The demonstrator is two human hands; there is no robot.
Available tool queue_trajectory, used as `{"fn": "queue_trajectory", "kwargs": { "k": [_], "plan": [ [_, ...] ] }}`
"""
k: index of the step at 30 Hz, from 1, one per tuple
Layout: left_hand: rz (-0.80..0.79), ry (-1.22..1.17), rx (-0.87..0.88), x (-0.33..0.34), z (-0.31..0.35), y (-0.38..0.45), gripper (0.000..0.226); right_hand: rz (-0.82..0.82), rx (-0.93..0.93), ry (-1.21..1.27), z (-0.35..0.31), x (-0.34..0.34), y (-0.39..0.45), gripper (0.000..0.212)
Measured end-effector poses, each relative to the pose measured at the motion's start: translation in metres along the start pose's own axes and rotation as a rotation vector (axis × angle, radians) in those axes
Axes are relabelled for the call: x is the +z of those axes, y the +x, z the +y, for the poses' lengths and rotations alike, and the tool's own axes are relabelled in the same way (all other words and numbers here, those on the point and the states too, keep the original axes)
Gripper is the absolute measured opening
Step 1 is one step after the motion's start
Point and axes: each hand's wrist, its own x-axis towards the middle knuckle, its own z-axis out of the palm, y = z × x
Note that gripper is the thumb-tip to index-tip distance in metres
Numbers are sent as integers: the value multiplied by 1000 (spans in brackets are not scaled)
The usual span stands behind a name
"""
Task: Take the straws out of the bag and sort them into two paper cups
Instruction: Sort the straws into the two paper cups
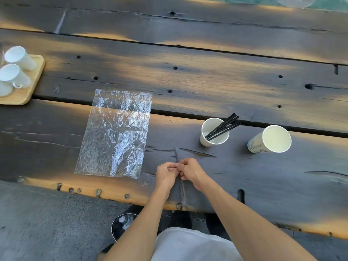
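Observation:
A flat, crinkled clear plastic bag (115,133) lies on the dark wooden table (188,76), left of centre. My left hand (165,175) and my right hand (190,171) are pressed together near the front edge, both gripping a thin bundle of dark straws (177,155) that runs lengthwise between them. To the right stands a white paper cup (206,141) holding several black straws (224,126) that lean right. Further right a second paper cup (271,140), printed on its side, looks empty.
At the far left a light wooden tray (28,91) carries white mugs (18,57). Below the table's front edge, on the grey floor, sits a round bin (122,226) with bottles in it. Wide gaps run between the table planks.

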Motion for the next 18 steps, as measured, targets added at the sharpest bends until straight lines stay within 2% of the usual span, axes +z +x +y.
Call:
{"fn": "queue_trajectory", "kwargs": {
  "k": [2, 6, 10, 13, 15, 18],
  "plan": [
    [-15, -30, 37, -1, -3, -4, 8, -17, -18, 16, 4, 0, -6, 12],
    [-86, -63, 73, -6, -8, -14, 6, 5, -71, 104, 14, -3, -20, 14],
    [-187, -46, 96, -9, -10, -23, 5, 17, -106, 262, 19, -13, -35, 16],
    [-183, 21, 180, -8, -8, -29, 3, -12, -112, 303, 23, -23, -47, 11],
    [-128, 110, 242, -4, -6, -31, 13, 16, -109, 316, 27, -34, -54, 3],
    [-38, 282, 302, 5, -3, -31, 41, 127, -112, 357, 35, -58, -66, 14]
  ]
}}
